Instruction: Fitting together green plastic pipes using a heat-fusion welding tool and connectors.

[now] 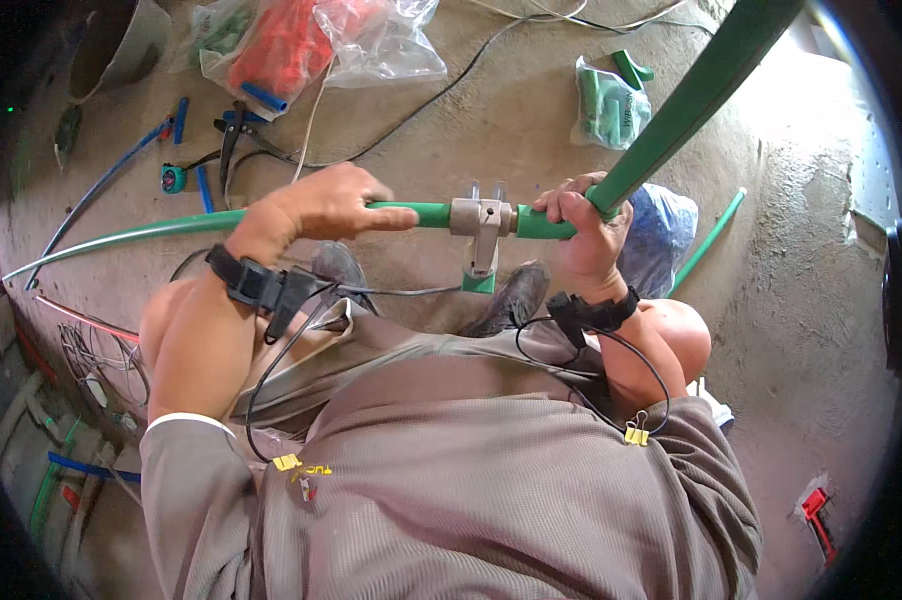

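Both hands are gripping green pipework on either side of a grey pipe-fusion heater (pixel 480 216) at centre.

The left hand (pixel 333 203) is clasping a long green pipe (pixel 431 214) at the heater's 9 o'clock; the right hand (pixel 593 228) is grasping a green fitting (pixel 544 223) at 3 o'clock. A thick green pipe (pixel 696 95) is slanting toward 1 o'clock, blocking part of the concrete floor (pixel 791 270). A shoe (pixel 511 300) is sitting close at 5 o'clock. A clear bag (pixel 217 70) is holding red pieces (pixel 283 45) at 11 o'clock; a smaller bag (pixel 589 138), bearing dark print, is holding green fittings (pixel 596 100) between 1 and 2. A tape measure (pixel 173 179) is lying at 9 o'clock. Yellow lettering is showing on the shirt (pixel 491 480).
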A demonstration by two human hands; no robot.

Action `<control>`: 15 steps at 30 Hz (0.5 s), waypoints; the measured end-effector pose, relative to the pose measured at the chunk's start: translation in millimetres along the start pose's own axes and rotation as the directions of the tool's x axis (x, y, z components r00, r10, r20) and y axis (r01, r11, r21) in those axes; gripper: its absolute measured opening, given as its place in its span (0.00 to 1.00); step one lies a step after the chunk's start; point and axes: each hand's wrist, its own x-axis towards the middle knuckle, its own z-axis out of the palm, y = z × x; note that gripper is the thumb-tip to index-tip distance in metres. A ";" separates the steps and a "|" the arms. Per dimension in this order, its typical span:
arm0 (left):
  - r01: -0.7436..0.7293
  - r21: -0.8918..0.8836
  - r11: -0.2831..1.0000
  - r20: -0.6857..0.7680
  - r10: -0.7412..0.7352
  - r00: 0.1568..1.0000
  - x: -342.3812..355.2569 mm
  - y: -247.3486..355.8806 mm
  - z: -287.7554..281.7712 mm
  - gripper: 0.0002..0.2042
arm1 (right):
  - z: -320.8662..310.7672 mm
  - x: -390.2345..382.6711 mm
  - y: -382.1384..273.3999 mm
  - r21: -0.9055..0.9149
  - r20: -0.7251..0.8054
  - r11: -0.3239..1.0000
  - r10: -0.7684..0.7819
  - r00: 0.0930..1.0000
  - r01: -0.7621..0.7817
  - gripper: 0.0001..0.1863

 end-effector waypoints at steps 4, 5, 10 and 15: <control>0.074 0.156 0.985 -0.069 -0.064 0.996 -4.2 -23.7 -0.1 0.38 | -7.8 2.7 7.4 0.201 0.036 0.979 0.038 0.999 -0.044 0.05; 0.075 0.156 0.985 -0.065 -0.065 0.996 -4.4 -28.7 3.0 0.38 | -6.4 0.9 7.8 0.236 0.045 0.970 0.041 0.998 -0.051 0.06; 0.049 0.291 0.955 -0.210 0.014 0.978 -14.6 -14.0 14.9 0.36 | -4.2 -0.8 6.8 0.317 0.014 0.946 0.068 0.998 -0.069 0.07; 0.071 0.359 0.931 -0.287 0.038 0.957 -17.4 -6.8 22.1 0.33 | -4.0 -2.4 3.9 0.355 -0.068 0.921 0.198 0.978 -0.162 0.07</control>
